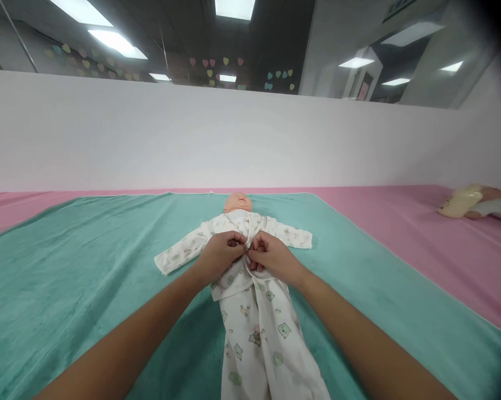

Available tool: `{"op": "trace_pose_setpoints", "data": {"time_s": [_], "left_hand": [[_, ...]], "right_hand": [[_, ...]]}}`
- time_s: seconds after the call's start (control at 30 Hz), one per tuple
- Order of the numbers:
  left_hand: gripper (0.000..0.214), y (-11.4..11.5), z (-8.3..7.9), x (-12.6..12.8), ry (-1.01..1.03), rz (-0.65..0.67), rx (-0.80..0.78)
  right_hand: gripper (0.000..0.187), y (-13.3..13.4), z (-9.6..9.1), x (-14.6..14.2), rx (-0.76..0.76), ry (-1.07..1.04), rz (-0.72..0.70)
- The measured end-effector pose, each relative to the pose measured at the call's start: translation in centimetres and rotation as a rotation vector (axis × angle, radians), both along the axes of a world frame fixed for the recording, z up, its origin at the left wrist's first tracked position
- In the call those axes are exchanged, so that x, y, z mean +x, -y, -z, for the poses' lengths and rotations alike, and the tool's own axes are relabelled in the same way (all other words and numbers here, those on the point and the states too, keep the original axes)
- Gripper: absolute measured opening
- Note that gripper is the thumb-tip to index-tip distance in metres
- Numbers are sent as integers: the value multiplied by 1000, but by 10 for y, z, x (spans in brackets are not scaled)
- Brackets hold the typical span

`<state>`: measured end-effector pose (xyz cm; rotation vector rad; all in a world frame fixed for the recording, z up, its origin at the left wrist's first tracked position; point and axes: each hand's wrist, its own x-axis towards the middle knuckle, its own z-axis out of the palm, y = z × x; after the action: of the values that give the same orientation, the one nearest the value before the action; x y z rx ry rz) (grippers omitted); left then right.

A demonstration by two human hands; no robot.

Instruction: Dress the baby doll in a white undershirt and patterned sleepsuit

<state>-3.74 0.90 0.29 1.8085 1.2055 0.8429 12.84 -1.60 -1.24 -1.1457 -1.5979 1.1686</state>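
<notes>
A baby doll [238, 202] lies on its back, dressed in a white printed top [183, 251] and matching white trousers [254, 333]. Its sleeves are spread out to both sides. Over the middle of the chest, my left hand [224, 253] pinches the front edge of the top. Close beside it, my right hand [271, 255] pinches the other front edge, the fingertips of both hands nearly touching. Whatever fastener lies between the fingertips is too small to make out.
A teal blanket [108, 239] lies under the doll, over a pink surface [383, 222]. Behind stands a white wall [233, 139] with glass above it. At the far right, a person's hand [494, 194] is near a cream-coloured object [461, 201].
</notes>
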Motion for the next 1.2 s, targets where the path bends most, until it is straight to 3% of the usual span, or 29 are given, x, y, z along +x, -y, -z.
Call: {"op": "trace_pose_setpoints", "data": {"time_s": [0.33, 0.57, 0.7, 0.83, 0.93, 1.07, 1.2], "left_hand": [[14, -1, -3, -2, -72, 75, 27], [12, 3, -2, 1, -90, 51, 215], [12, 4, -1, 1, -8, 35, 155], [17, 1, 1, -2, 78, 25, 87], [21, -6, 4, -8, 121, -77, 101], [24, -18, 16, -20, 84, -273, 142], [31, -25, 26, -26, 47, -316, 184]], "right_hand": [[15, 1, -3, -1, -20, -96, 19], [16, -3, 2, -4, -6, -126, 77], [19, -4, 3, -5, 8, -103, 119], [21, -3, 1, -4, -8, -121, 70], [27, -2, 0, -3, -15, -130, 47], [48, -3, -1, -5, -4, -71, 40], [62, -7, -6, -3, -32, -38, 2]]}}
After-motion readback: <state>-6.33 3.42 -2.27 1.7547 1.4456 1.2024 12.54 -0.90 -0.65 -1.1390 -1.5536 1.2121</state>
